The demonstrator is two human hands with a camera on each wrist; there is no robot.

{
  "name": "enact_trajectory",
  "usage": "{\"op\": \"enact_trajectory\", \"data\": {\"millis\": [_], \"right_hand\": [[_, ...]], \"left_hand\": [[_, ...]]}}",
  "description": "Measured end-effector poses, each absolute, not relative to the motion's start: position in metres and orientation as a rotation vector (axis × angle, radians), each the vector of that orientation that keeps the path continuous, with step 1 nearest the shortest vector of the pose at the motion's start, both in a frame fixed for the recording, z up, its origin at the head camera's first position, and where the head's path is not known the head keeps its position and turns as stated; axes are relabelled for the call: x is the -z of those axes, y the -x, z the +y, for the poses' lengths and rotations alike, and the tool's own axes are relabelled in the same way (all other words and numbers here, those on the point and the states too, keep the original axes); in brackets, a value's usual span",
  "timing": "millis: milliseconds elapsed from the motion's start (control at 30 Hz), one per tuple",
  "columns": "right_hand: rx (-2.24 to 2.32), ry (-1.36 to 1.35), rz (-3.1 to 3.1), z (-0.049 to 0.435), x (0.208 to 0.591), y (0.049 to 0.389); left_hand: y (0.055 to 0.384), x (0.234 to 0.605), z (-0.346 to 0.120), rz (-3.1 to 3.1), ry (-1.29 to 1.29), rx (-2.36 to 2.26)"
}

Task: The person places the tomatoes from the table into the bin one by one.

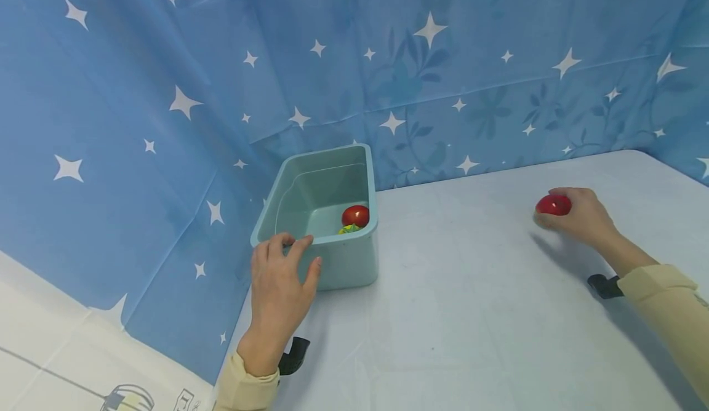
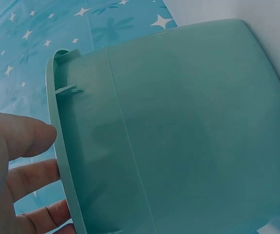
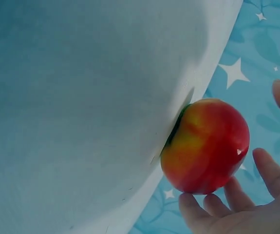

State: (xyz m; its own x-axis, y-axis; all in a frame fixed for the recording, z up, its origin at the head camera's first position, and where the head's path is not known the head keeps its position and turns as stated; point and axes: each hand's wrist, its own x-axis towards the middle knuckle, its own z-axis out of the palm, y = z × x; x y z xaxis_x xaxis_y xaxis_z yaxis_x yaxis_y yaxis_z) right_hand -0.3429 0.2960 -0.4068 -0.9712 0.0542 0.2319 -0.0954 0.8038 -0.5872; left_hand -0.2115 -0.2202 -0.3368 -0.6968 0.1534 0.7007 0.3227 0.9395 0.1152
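At the right of the table, my right hand holds a red and yellow toy peach between thumb and fingers. Green shows on the peach's side facing the table, and the shadow lies apart from it. My left hand grips the near rim of a light-green plastic bin, thumb on the outer side. Past the rim the fingertips are hidden in the left wrist view. Inside the bin lie a round red fruit and a yellow-and-green piece, partly hidden by the wall.
A white cloth covers the table. Behind it and at the left hangs a blue curtain with white stars, close to the bin's back. Black wrist mounts stick out beside both sleeves.
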Motion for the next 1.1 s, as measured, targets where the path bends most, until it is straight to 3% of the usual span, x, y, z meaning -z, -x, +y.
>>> {"op": "enact_trajectory", "data": {"millis": [1100], "right_hand": [[-0.914, 0.059, -2.772, 0.313, 0.408, 0.362]], "left_hand": [[0.212, 0.337, -0.221, -2.353, 0.329, 0.308]]}}
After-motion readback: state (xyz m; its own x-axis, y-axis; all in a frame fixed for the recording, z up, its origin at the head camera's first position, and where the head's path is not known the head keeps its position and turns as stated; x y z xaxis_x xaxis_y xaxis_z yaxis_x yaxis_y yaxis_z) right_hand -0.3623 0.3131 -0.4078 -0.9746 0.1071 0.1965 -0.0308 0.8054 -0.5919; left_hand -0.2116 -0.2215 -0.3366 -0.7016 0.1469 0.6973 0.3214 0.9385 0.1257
